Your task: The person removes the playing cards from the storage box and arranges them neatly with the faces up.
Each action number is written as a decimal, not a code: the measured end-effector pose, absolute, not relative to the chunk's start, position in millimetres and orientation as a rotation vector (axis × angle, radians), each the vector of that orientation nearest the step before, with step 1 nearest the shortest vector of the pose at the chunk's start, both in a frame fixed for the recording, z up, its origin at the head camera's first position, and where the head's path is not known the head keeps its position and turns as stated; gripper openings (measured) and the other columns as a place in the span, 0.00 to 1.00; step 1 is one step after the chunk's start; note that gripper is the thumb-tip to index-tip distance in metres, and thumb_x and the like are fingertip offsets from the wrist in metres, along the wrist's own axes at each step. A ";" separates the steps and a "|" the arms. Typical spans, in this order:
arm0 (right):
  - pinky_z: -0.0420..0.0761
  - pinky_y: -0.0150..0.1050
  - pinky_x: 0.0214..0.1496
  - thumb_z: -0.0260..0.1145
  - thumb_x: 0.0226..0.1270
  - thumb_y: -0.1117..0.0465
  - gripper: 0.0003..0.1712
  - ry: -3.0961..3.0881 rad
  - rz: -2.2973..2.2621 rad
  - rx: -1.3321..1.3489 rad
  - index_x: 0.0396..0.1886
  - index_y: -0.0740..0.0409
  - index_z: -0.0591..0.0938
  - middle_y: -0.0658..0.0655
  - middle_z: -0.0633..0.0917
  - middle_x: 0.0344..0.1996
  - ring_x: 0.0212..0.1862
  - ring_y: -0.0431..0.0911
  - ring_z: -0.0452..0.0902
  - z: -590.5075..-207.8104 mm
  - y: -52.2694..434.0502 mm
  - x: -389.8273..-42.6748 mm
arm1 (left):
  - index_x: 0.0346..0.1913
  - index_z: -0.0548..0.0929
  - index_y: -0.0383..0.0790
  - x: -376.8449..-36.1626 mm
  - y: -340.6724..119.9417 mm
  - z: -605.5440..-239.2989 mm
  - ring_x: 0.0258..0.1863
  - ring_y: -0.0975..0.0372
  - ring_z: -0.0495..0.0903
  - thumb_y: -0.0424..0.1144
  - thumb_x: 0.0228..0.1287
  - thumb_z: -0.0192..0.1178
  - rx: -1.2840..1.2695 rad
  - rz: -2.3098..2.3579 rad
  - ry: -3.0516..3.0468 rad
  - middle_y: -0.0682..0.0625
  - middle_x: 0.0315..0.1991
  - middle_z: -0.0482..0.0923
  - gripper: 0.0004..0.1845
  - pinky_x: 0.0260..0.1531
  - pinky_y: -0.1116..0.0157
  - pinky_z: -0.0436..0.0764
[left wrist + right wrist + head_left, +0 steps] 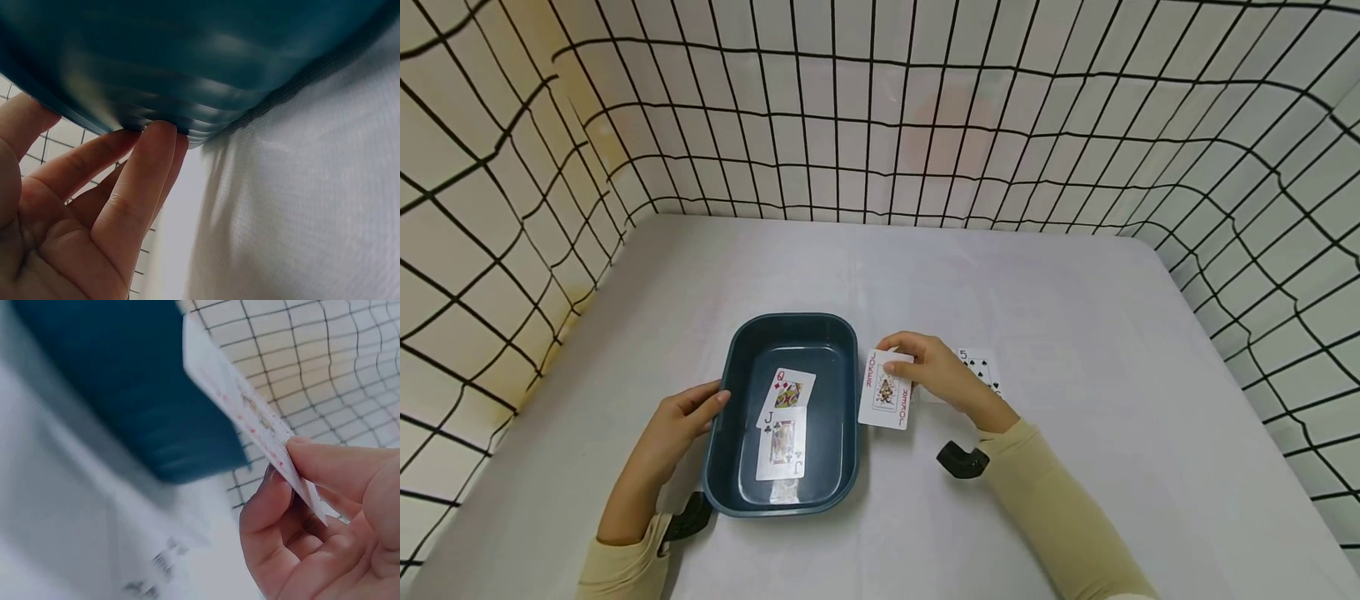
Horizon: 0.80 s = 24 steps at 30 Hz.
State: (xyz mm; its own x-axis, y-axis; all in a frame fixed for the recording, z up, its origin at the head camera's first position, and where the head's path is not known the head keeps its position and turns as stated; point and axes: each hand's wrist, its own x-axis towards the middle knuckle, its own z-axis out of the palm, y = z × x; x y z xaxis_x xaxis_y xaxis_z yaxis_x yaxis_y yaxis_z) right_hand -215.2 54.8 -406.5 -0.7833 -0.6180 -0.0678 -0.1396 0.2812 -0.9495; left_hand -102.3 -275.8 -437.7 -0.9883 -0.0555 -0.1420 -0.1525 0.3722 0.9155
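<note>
1. Left hand (681,421): fingers straight and together, tips pressed against the left outer wall of the blue tray (730,467).
2. Jack (782,446) and queen (786,392) lie face up inside the tray.
3. Right hand (936,375) pinches the joker card (886,390) between thumb and fingers, just right of the tray.
4. Five of spades (981,367) lies on the table (1075,317), further right of the tray, partly behind the right hand.

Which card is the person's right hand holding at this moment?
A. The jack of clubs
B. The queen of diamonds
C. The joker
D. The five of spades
C: the right hand pinches the joker just right of the blue tray, while the queen and jack lie inside the tray and the five lies on the table behind the hand.
</note>
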 end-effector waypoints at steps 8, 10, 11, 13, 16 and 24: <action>0.74 0.37 0.38 0.63 0.59 0.64 0.12 2.139 -1.416 -0.684 0.43 0.60 0.78 0.56 0.79 0.40 0.40 0.47 0.73 -431.1 74.3 -198.9 | 0.60 0.67 0.29 -102.9 -275.7 -440.0 0.54 0.43 0.68 0.52 0.64 0.51 -0.211 1.716 2.521 0.35 0.57 0.68 0.31 0.49 0.45 0.68; 0.74 0.37 0.37 0.64 0.59 0.62 0.10 2.164 -1.365 -0.713 0.40 0.58 0.78 0.53 0.80 0.35 0.38 0.46 0.74 -441.0 74.8 -196.1 | 0.60 0.67 0.29 -102.7 -275.8 -439.7 0.54 0.44 0.68 0.52 0.64 0.51 -0.216 1.714 2.520 0.35 0.57 0.68 0.31 0.49 0.45 0.68; 0.74 0.36 0.34 0.64 0.58 0.62 0.09 2.180 -1.336 -0.715 0.39 0.58 0.77 0.52 0.80 0.32 0.34 0.45 0.75 -443.2 74.4 -193.7 | 0.60 0.67 0.29 -102.8 -275.7 -439.6 0.55 0.44 0.68 0.52 0.64 0.51 -0.217 1.714 2.519 0.35 0.57 0.68 0.31 0.49 0.45 0.68; 0.74 0.35 0.31 0.64 0.58 0.63 0.07 2.230 -1.278 -0.722 0.36 0.57 0.77 0.50 0.80 0.28 0.29 0.43 0.75 -446.9 73.2 -189.6 | 0.60 0.67 0.29 -103.2 -275.5 -439.7 0.55 0.44 0.67 0.52 0.64 0.51 -0.214 1.718 2.516 0.35 0.57 0.67 0.31 0.49 0.45 0.68; 0.73 0.34 0.32 0.65 0.57 0.63 0.07 2.346 -1.172 -0.730 0.34 0.55 0.76 0.46 0.78 0.26 0.29 0.41 0.73 -449.8 70.3 -184.8 | 0.60 0.67 0.29 -103.8 -275.4 -440.2 0.55 0.44 0.67 0.52 0.63 0.51 -0.211 1.724 2.513 0.35 0.57 0.68 0.31 0.49 0.45 0.68; 0.71 0.36 0.41 0.69 0.52 0.63 0.09 2.668 -0.801 -0.837 0.32 0.55 0.77 0.46 0.73 0.30 0.36 0.41 0.67 -447.3 58.6 -175.6 | 0.60 0.67 0.29 -103.1 -276.5 -440.6 0.54 0.43 0.68 0.52 0.63 0.51 -0.225 1.729 2.516 0.35 0.57 0.68 0.31 0.49 0.45 0.68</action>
State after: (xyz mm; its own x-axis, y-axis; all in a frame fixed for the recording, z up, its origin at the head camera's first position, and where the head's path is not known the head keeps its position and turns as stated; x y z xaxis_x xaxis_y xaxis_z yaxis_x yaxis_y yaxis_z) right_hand -175.6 58.6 -447.3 -0.8096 -0.5844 -0.0549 -0.4574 0.6868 -0.5649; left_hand -103.1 -276.5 -440.6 -0.9860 -0.0749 -0.1491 -0.1661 0.3522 0.9211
